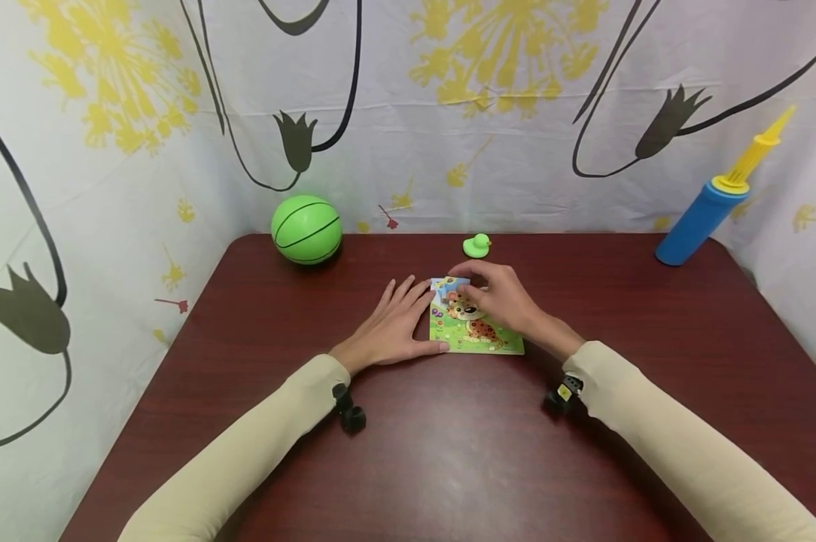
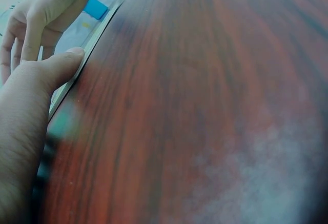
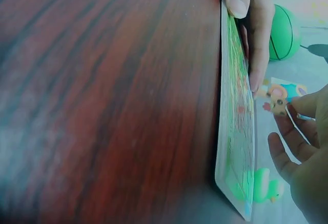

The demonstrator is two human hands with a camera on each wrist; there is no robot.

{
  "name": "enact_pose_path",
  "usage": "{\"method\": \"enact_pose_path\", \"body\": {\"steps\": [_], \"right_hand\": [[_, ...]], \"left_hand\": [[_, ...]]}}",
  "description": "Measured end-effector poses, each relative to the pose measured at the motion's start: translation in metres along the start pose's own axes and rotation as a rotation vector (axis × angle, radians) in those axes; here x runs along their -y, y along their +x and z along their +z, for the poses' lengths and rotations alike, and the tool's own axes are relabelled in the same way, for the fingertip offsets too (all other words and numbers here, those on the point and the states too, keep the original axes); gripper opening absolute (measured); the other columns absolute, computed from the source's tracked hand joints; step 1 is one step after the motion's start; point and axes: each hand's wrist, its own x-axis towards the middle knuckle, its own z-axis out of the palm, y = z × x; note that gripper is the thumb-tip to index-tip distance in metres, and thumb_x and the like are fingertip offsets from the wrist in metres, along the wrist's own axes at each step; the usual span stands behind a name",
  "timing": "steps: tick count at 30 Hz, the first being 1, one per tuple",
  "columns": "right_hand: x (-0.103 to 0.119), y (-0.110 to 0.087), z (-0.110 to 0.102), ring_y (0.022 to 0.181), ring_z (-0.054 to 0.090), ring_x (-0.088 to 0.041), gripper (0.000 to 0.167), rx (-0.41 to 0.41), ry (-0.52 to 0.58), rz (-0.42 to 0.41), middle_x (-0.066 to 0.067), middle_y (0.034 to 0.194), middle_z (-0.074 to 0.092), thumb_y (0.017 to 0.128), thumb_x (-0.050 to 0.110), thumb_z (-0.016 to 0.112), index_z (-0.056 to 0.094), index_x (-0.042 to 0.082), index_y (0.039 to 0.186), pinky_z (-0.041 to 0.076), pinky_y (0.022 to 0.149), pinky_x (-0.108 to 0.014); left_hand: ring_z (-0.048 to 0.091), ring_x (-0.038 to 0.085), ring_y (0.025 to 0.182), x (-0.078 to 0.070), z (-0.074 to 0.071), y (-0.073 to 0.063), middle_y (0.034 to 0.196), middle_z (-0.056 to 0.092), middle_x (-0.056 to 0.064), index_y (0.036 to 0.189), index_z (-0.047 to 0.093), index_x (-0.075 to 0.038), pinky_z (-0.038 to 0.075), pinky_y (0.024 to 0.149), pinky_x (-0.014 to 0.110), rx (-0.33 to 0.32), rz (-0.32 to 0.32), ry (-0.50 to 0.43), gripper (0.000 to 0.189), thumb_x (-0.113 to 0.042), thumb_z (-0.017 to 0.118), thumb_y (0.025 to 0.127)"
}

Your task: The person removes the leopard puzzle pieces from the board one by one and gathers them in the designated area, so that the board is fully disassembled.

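A thin picture puzzle board (image 1: 449,340) showing a cartoon leopard on grass lies flat on the table. My left hand (image 1: 396,327) is spread along its left side, with the thumb on the near edge and the fingers reaching toward the far left corner. Over the upper part of the board, my right hand (image 1: 506,297) pinches a small printed puzzle piece (image 3: 279,103) between thumb and fingers. The right wrist view shows this piece standing off the board's face. In the left wrist view, the board's edge (image 2: 95,39) passes under the left thumb.
A green ball (image 1: 306,229) with black lines sits at the table's back left. A small green rubber duck (image 1: 476,245) is just beyond the board. A blue and yellow hand pump (image 1: 695,218) stands tilted at the back right, close to the patterned curtain (image 1: 394,150).
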Motion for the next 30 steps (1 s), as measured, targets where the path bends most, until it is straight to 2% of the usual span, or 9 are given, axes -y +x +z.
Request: {"method": "enact_pose_path", "body": {"steps": [4,11,17,21,26,30], "right_hand": [[-0.001,-0.005,-0.007,0.109,0.077,-0.032,0.027,-0.018,-0.008,0.02,-0.017,0.127,0.077,0.104,-0.001,0.074,0.077,0.002,0.131,0.062,0.086,-0.049],[-0.004,-0.015,-0.02,0.099,0.075,-0.03,0.024,-0.026,-0.031,0.04,-0.012,0.117,0.079,0.104,0.001,0.075,0.077,0.003,0.128,0.056,0.073,-0.033],[-0.009,-0.02,-0.03,0.098,0.073,-0.024,0.02,-0.049,-0.049,0.076,-0.008,0.115,0.079,0.105,0.004,0.076,0.079,0.008,0.124,0.057,0.079,-0.034],[-0.013,-0.025,-0.038,0.101,0.072,-0.024,0.019,-0.07,-0.063,0.082,-0.01,0.116,0.079,0.105,0.005,0.075,0.08,0.008,0.124,0.055,0.083,-0.028],[-0.018,-0.03,-0.049,0.102,0.073,-0.026,0.019,-0.106,-0.061,0.1,-0.013,0.119,0.078,0.105,0.004,0.075,0.08,0.006,0.123,0.054,0.083,-0.018],[-0.022,-0.035,-0.057,0.095,0.074,-0.025,0.019,-0.128,-0.046,0.137,-0.013,0.118,0.079,0.105,0.003,0.075,0.08,0.006,0.123,0.055,0.079,-0.017]], "left_hand": [[0.008,0.035,0.171,-0.001,0.0,0.001,0.183,0.021,0.008,0.175,0.031,-0.012,-0.001,0.136,0.059,0.002,0.0,0.002,0.108,-0.083,0.057,0.098],[0.006,0.035,0.171,-0.002,-0.002,0.001,0.183,0.02,0.008,0.175,0.031,-0.012,-0.003,0.136,0.058,0.014,-0.011,-0.005,0.108,-0.083,0.057,0.098],[0.007,0.035,0.171,-0.001,-0.002,0.0,0.183,0.02,0.008,0.175,0.031,-0.012,-0.003,0.136,0.058,0.008,-0.014,-0.004,0.108,-0.082,0.059,0.097],[0.007,0.035,0.171,-0.001,-0.002,-0.001,0.183,0.02,0.008,0.175,0.031,-0.012,-0.002,0.136,0.058,0.007,-0.013,0.004,0.108,-0.082,0.058,0.097],[0.007,0.034,0.171,-0.001,-0.001,0.0,0.183,0.02,0.007,0.175,0.031,-0.012,-0.002,0.136,0.057,0.006,-0.011,0.005,0.108,-0.083,0.058,0.097],[0.007,0.034,0.171,-0.001,-0.001,0.0,0.183,0.02,0.007,0.175,0.031,-0.012,-0.002,0.136,0.058,0.007,-0.007,0.01,0.108,-0.083,0.057,0.097]]}}
